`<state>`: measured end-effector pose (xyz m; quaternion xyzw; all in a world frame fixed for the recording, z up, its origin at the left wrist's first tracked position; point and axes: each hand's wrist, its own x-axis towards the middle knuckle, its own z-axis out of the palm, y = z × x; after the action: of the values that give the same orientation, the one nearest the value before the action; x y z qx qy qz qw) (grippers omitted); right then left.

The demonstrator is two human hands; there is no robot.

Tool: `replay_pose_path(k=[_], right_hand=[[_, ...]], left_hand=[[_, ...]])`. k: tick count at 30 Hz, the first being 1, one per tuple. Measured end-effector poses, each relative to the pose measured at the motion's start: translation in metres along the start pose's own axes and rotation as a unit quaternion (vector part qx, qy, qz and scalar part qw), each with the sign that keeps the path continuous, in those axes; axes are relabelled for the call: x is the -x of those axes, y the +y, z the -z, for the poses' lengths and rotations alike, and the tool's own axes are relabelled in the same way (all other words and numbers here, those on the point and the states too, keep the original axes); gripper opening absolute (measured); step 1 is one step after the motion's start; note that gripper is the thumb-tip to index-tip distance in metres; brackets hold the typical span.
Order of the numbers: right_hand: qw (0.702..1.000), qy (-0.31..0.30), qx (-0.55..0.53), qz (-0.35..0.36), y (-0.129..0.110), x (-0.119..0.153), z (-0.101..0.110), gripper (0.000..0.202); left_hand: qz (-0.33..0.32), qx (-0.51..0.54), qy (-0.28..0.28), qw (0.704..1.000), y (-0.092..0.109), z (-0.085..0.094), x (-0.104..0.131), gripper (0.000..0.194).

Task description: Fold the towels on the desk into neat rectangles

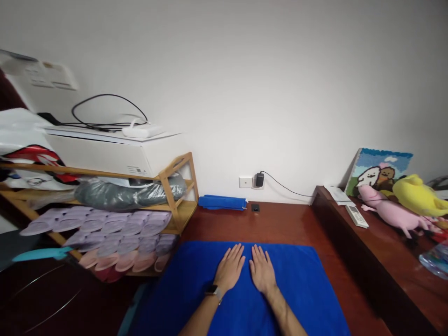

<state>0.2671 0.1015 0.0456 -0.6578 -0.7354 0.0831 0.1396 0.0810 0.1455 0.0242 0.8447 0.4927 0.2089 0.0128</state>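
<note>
A blue cloth (297, 284) is spread over the reddish-brown wooden table (280, 221). My left hand (230, 268) lies palm down on it, fingers stretched out, with a watch (213, 290) on the wrist. Close to its right, my right hand (262, 269) rests flat on the same cloth, fingers extended. The two hands are a small gap apart and hold nothing. Behind the cloth, against the wall, lies a folded blue cloth (222, 202).
On the left stands a wooden rack (173, 196) with slippers (119, 223) and a white box (101, 151). A charger (259, 179) is plugged into the wall. The raised right ledge holds a remote (357, 216), a pink plush toy (392, 212) and a yellow one (418, 196).
</note>
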Motion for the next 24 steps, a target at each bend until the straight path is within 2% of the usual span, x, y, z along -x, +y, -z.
replay_pose_path(k=[2,4,7,8,10,15,20,22,24], right_hand=[[0.999,0.006,0.028,-0.037,0.043,0.010,0.005,0.063],[0.993,0.000,0.064,-0.100,0.097,0.022,0.017,0.065],[0.972,-0.017,0.102,-0.212,0.171,0.039,0.037,0.071],[0.966,-0.023,0.108,-0.235,0.188,0.043,0.041,0.073],[0.960,-0.027,0.117,-0.254,0.207,0.047,0.045,0.076],[0.961,-0.017,0.112,-0.254,0.209,0.047,0.047,0.077],[0.959,-0.031,0.089,-0.268,0.209,0.044,0.066,0.076],[0.956,-0.012,0.101,-0.275,0.190,0.039,0.069,0.077],[0.965,0.021,0.106,-0.237,0.151,0.030,0.063,0.076]], left_hand=[[0.064,-0.026,0.004,0.998,-0.036,0.009,0.010,0.055],[0.120,-0.055,0.000,0.991,-0.081,0.026,0.022,0.055],[0.155,-0.080,-0.012,0.984,-0.140,0.054,0.039,0.054],[0.160,-0.083,-0.015,0.983,-0.152,0.060,0.043,0.054],[0.166,-0.084,-0.016,0.982,-0.164,0.067,0.047,0.053],[0.175,-0.081,-0.006,0.981,-0.162,0.074,0.042,0.056],[0.208,-0.042,0.024,0.977,-0.179,0.104,0.039,0.059],[0.209,-0.040,0.030,0.977,-0.175,0.112,0.038,0.061],[0.194,-0.026,0.032,0.980,-0.151,0.108,0.033,0.063]])
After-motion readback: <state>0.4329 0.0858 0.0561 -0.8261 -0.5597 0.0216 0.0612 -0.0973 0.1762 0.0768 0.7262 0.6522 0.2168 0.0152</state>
